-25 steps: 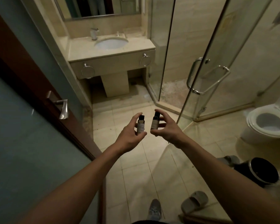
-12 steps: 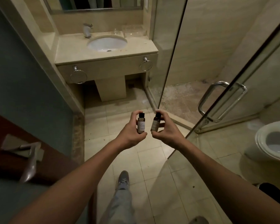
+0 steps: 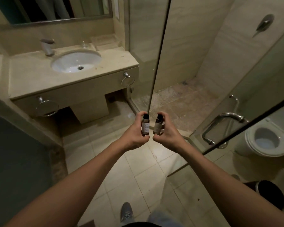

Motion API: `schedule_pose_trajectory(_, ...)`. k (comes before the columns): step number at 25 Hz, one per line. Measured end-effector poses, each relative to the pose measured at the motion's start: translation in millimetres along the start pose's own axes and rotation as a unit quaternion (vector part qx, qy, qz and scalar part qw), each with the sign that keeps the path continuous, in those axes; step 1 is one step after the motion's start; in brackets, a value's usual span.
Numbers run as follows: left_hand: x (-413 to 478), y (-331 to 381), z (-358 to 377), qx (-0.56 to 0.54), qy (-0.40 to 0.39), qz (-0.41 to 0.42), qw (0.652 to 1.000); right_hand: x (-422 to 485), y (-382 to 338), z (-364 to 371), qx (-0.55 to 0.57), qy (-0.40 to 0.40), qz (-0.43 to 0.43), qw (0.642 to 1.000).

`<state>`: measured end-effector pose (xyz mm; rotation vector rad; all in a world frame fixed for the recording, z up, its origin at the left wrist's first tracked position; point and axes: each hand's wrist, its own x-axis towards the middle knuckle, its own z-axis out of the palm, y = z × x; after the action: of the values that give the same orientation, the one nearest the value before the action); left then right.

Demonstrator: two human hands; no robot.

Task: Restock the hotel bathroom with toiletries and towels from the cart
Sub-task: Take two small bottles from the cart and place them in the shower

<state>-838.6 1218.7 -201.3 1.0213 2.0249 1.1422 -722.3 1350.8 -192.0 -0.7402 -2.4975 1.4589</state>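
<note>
Both arms reach out in front of me over the tiled floor. My left hand (image 3: 134, 133) grips a small dark toiletry bottle (image 3: 145, 126) with a pale label and black cap, held upright. Beside it, my right hand (image 3: 168, 133) grips a second small dark bottle (image 3: 157, 126) of the same kind, tilted slightly. The two bottles are a little apart, level with the front edge of the shower. The beige vanity counter (image 3: 39, 79) with its white sink (image 3: 76, 63) lies ahead to the left.
A glass shower door (image 3: 236, 112) with a chrome handle (image 3: 223, 125) stands open at my right. A toilet (image 3: 267, 141) and a dark bin (image 3: 269, 195) are at the far right. Two towel rings (image 3: 47, 107) hang on the vanity front. A faucet (image 3: 47, 46) and a glass stand by the sink.
I have walked further into the bathroom: the doorway and its handle have left the view, and the vanity and shower are nearer. Both hands still hold their bottles close together.
</note>
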Motion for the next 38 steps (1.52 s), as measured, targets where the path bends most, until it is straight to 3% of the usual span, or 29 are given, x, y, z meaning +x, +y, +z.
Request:
schedule_pose_trajectory(13,248.3,-8.7,-17.8,0.021,-0.058,0.000,0.998,220.8,69.3,-62.9,0.113,0.071,0.076,0.988)
schedule_pose_trajectory(28,472.9,16.9,-22.5,0.000,-0.142,0.054,0.988,371.5,103.1,-157.2,0.064,0.163,0.113,0.978)
schedule_pose_trajectory(38,651.6,56.6,-34.6,0.035,-0.210,0.174,0.962,487.1,88.7,-250.4,0.052,0.268,0.133,0.953)
